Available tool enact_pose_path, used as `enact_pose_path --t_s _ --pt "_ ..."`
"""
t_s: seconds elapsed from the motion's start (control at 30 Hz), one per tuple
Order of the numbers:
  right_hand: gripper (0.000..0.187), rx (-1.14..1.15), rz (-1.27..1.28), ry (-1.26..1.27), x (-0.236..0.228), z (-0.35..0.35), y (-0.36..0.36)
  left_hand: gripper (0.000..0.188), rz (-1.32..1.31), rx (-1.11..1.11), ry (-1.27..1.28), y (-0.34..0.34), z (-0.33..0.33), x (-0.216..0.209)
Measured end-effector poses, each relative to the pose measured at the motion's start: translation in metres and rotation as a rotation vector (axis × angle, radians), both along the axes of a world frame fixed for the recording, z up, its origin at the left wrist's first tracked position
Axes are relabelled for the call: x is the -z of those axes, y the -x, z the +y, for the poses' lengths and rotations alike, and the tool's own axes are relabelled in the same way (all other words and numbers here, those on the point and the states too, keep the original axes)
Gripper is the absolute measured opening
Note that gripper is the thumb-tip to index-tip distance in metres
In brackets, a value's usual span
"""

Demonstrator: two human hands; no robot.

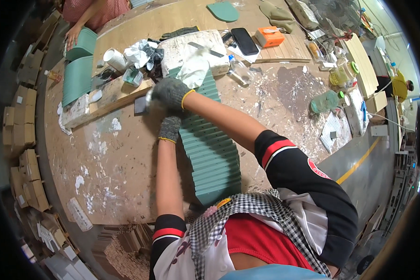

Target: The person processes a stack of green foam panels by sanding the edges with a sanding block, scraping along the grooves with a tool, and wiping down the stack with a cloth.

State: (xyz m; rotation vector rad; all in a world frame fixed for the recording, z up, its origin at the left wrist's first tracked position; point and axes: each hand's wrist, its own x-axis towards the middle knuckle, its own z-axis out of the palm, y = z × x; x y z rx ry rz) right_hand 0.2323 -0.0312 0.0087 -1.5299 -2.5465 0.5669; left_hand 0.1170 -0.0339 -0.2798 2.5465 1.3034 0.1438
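Observation:
A long row of green boards (210, 154), overlapped like steps, runs from my body toward the middle of the worktable. My right hand (171, 94), in a dark grey knit glove with a yellow cuff, is curled at the left side of the row's far part. A small whitish thing shows at its fingertips, too smeared by motion to name. Just below, my left hand (170, 127) wears the same kind of glove and sits by the row's left edge. Its fingers are hidden behind the right hand and blurred. A small dark grey block (140, 106) lies left of both hands.
Beyond the row stands a paint-stained white block (172, 51) with a white cloth (194, 70). A phone (244, 41), an orange box (269, 36) and bottles (324, 101) lie rightward. More green boards (77, 79) are at left, where another person's hand (73, 36) rests.

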Motion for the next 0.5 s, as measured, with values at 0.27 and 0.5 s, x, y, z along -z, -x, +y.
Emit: enact_pose_path --t_s 0.27,0.5 --pt "0.048 0.469 0.69 -0.107 0.044 -0.043 -0.147 0.119 -1.036 -0.379 0.651 -0.01 -0.058 -0.195" --pt "0.037 0.986 0.571 -0.067 0.041 -0.067 -0.192 0.106 -1.183 -0.323 0.847 -0.028 -0.049 -0.252"
